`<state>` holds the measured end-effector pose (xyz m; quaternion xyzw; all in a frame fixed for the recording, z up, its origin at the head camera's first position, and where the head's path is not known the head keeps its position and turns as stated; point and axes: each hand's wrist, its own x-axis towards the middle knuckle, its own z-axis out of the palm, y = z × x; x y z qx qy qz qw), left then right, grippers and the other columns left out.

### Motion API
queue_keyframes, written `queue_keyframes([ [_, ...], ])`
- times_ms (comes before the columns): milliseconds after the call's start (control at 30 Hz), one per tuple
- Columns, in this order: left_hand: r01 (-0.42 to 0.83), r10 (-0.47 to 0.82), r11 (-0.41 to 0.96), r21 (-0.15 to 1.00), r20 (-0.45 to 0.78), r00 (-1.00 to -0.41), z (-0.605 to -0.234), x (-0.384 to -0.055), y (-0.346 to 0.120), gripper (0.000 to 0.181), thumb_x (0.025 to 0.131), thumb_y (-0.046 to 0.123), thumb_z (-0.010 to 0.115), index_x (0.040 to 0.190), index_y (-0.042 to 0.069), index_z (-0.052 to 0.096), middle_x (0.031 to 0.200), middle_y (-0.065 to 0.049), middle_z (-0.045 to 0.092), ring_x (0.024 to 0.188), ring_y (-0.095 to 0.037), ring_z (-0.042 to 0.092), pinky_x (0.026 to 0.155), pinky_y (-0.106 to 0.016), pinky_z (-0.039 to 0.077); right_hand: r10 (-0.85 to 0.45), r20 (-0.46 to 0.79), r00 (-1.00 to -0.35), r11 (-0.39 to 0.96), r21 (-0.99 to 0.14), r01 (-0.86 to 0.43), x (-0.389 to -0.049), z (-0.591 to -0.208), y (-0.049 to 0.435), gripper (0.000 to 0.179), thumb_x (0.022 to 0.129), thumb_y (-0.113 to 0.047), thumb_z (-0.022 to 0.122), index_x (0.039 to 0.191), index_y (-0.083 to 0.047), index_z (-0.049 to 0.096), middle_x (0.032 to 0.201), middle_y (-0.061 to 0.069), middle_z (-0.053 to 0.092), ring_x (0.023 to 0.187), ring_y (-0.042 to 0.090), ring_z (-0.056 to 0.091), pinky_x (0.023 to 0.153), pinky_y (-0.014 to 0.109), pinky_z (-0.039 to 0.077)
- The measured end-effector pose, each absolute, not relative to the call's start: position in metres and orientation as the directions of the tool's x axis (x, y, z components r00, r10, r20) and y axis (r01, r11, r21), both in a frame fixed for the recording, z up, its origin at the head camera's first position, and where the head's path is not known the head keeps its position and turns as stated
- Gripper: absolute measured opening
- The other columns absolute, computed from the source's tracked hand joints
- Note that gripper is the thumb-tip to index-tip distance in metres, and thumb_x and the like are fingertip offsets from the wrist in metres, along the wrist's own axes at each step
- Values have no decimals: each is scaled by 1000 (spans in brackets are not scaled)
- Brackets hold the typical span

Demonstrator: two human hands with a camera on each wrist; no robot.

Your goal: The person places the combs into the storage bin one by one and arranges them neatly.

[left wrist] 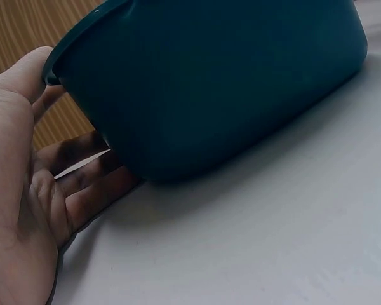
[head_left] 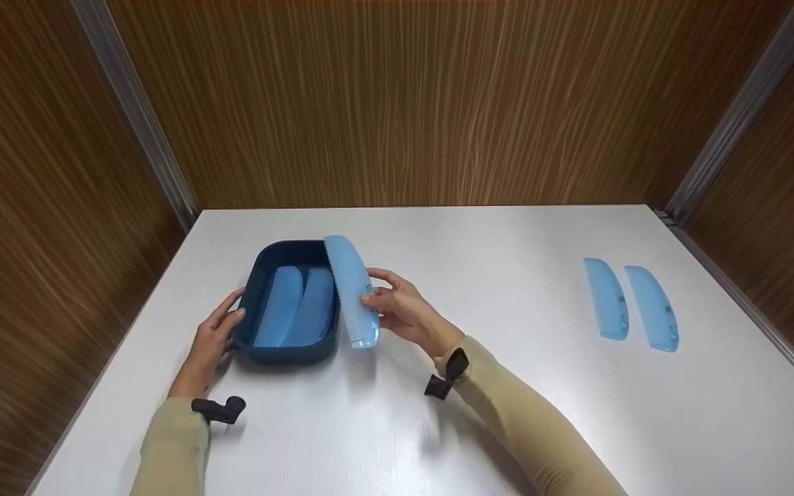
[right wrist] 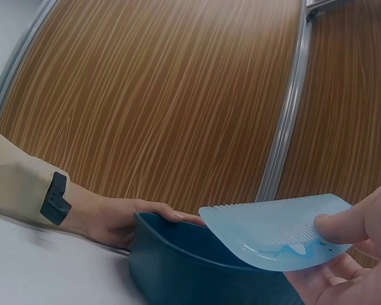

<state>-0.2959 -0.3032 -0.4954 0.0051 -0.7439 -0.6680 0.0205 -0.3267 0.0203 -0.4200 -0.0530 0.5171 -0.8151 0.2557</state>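
My right hand (head_left: 407,306) pinches a light blue comb (head_left: 350,289) between thumb and fingers, its teeth facing left. The comb hangs tilted over the right rim of a dark blue plastic box (head_left: 287,355). Inside the box two more blue combs (head_left: 278,306) lie side by side. At the box's left side my left hand (head_left: 209,341) steadies it, thumb over the rim and fingers against the outer wall. In the left wrist view the fingers (left wrist: 92,187) reach low along the wall of the box (left wrist: 209,82), near the table.
Two further light blue combs (head_left: 606,300) lie side by side toward the right of the white table (head_left: 480,275). Wood-grain panels (head_left: 404,103) stand behind the table and on both sides, with metal strips (head_left: 142,110) at the corners.
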Motion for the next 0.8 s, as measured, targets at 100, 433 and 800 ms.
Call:
queue_keyframes([
  [100, 21, -36, 103, 994, 25, -999, -495, -296, -304, 46, 84, 42, 47, 128, 40, 34, 128, -7, 39, 112, -23, 40, 81, -34, 39, -470, -189, -862, -348, -858, 378, -326, -417, 11, 56, 71, 3, 65, 120, -16, 44, 107, 18, 49, 93, 28, 52, 75, 42, 42],
  [433, 27, -47, 81, 996, 31, -998, -498, -294, -305, 47, 84, 42, 48, 129, 37, 34, 124, -11, 42, 107, -24, 44, 76, -31, 42, -478, -216, -851, -391, -816, 427, -323, -412, -18, 56, 73, 6, 61, 121, -15, 41, 114, 18, 47, 97, 30, 50, 74, 44, 42],
  [800, 49, -49, 68, 996, 52, -997, -499, -294, -302, 48, 83, 42, 50, 129, 36, 35, 126, -10, 42, 108, -25, 44, 77, -32, 42, -443, -277, -853, -436, -765, 475, -327, -409, -39, 52, 75, 7, 58, 121, -11, 41, 115, 19, 42, 95, 31, 51, 73, 43, 43],
])
